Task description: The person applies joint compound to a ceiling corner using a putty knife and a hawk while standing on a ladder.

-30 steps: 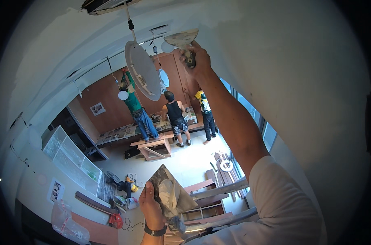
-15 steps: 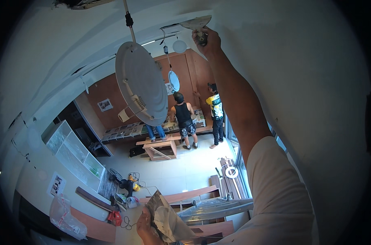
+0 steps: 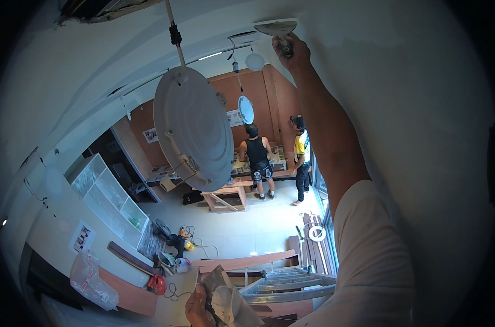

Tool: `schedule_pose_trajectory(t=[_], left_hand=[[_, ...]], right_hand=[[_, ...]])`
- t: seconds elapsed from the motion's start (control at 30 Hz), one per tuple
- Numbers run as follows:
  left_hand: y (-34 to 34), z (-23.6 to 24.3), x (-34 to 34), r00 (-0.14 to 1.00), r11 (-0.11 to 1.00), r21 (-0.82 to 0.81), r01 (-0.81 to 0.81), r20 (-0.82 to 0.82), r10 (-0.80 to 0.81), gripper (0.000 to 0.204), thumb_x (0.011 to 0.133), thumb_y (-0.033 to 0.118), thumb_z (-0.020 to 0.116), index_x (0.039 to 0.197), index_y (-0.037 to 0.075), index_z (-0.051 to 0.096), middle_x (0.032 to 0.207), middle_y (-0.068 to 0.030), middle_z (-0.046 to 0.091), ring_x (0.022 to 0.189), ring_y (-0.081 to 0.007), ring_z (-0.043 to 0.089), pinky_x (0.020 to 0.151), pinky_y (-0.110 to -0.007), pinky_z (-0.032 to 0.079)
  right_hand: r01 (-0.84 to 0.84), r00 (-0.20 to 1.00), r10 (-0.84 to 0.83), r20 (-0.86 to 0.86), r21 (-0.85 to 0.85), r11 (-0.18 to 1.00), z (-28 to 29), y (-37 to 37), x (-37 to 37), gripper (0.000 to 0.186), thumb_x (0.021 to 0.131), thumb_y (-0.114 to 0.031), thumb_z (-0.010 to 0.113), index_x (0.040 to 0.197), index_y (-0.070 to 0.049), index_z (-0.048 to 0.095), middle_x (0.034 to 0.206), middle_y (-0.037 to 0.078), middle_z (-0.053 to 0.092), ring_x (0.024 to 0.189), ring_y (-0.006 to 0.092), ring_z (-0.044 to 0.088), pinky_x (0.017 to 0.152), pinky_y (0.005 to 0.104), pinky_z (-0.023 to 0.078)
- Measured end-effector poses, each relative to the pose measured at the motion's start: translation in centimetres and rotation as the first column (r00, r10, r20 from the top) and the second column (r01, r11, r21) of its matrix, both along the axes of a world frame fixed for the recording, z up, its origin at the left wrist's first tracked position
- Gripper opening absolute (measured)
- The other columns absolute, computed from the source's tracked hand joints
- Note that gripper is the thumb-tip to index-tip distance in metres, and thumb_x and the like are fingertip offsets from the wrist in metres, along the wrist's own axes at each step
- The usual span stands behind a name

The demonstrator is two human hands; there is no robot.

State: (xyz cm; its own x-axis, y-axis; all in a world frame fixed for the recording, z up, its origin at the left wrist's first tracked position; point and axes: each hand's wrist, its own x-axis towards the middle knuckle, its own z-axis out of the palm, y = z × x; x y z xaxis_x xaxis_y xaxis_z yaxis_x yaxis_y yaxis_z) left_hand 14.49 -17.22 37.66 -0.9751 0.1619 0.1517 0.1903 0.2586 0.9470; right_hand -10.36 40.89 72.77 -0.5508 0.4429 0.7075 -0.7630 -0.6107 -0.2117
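Observation:
High up at the white ceiling, my right hand point(image 3: 294, 53) grips a putty knife point(image 3: 276, 27) by its dark handle, its wide blade flat against or very close to the surface. Low in the view, my left hand point(image 3: 197, 306) is closed around the edge of a grey, smeared metal plate point(image 3: 217, 279). A pale lump of putty point(image 3: 229, 306) lies on that plate. Just left of my raised arm, a large round white lamp point(image 3: 193, 128) hangs by its cable from the ceiling.
Smaller round lamps point(image 3: 246, 110) hang farther off. Beneath me stands a metal ladder point(image 3: 288, 286). Two people, one in a black top point(image 3: 255, 152) and one in yellow point(image 3: 301, 146), stand near a bench. Power tools point(image 3: 176, 240) and planks point(image 3: 312, 248) lie on the floor.
My view has shifted, so the room appears farther right. The knife's blade shows at a flatter angle. Legs seen below the large lamp are now mostly hidden behind it.

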Motion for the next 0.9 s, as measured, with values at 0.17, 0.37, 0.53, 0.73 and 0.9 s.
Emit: schedule_pose_trajectory(t=[0.17, 0.37, 0.53, 0.73, 0.9], left_hand=[[1.8, 2.3, 0.9, 0.994, 0.977, 0.213, 0.004, 0.105, -0.027, 0.040, 0.107, 0.025, 0.045, 0.122, -0.008, 0.062, 0.115, -0.0104, 0.066, 0.103, -0.0186, 0.059, 0.092, -0.032, 0.046], [3.0, 4.4, 1.6, 0.991, 0.946, 0.324, 0.023, 0.118, -0.065, 0.038, 0.108, 0.028, 0.045, 0.107, -0.004, 0.066, 0.102, -0.0053, 0.066, 0.091, -0.0141, 0.057, 0.081, -0.030, 0.046], [2.6, 3.9, 1.2, 0.986, 0.945, 0.323, 0.042, 0.137, -0.091, 0.036, 0.108, 0.028, 0.046, 0.097, -0.001, 0.065, 0.091, -0.0018, 0.060, 0.084, -0.0118, 0.052, 0.075, -0.029, 0.043], [1.1, 2.3, 0.5, 0.993, 0.987, 0.154, 0.048, 0.097, -0.064, 0.036, 0.107, 0.027, 0.046, 0.100, -0.002, 0.066, 0.093, -0.0027, 0.061, 0.085, -0.0129, 0.053, 0.077, -0.029, 0.044], [2.8, 3.1, 1.0, 0.998, 0.957, 0.288, 0.028, 0.049, -0.044, 0.038, 0.107, 0.025, 0.045, 0.114, -0.006, 0.066, 0.105, -0.0081, 0.066, 0.093, -0.0168, 0.058, 0.083, -0.030, 0.047]], right_hand=[[-0.066, 0.997, 0.066, -0.050, 0.012, 0.998, 0.4, 2.5, -0.9, 0.030, 0.100, -0.006, 0.041, 0.125, 0.006, 0.051, 0.105, 0.021, 0.058, 0.086, 0.0290, 0.061, 0.071, 0.0389, 0.055], [-0.124, 0.990, 0.123, -0.073, -0.014, 0.992, 0.5, 2.9, -1.0, 0.029, 0.094, -0.002, 0.043, 0.119, 0.005, 0.056, 0.099, 0.019, 0.059, 0.087, 0.0296, 0.060, 0.071, 0.0376, 0.055], [-0.299, 0.940, 0.285, -0.190, -0.051, 0.953, 1.3, 3.6, -1.0, 0.018, 0.089, -0.004, 0.052, 0.104, 0.003, 0.058, 0.094, 0.018, 0.058, 0.083, 0.0290, 0.060, 0.065, 0.0339, 0.054], [-0.340, 0.916, 0.314, -0.251, -0.068, 0.938, 2.6, 3.8, 0.1, 0.008, 0.084, -0.006, 0.057, 0.089, 0.001, 0.058, 0.083, 0.014, 0.059, 0.071, 0.0282, 0.060, 0.055, 0.0323, 0.050], [-0.350, 0.877, 0.318, -0.359, -0.025, 0.936, 2.9, 1.7, 1.5, 0.011, 0.086, -0.007, 0.057, 0.087, 0.004, 0.056, 0.080, 0.018, 0.056, 0.072, 0.0271, 0.059, 0.055, 0.0302, 0.049]])
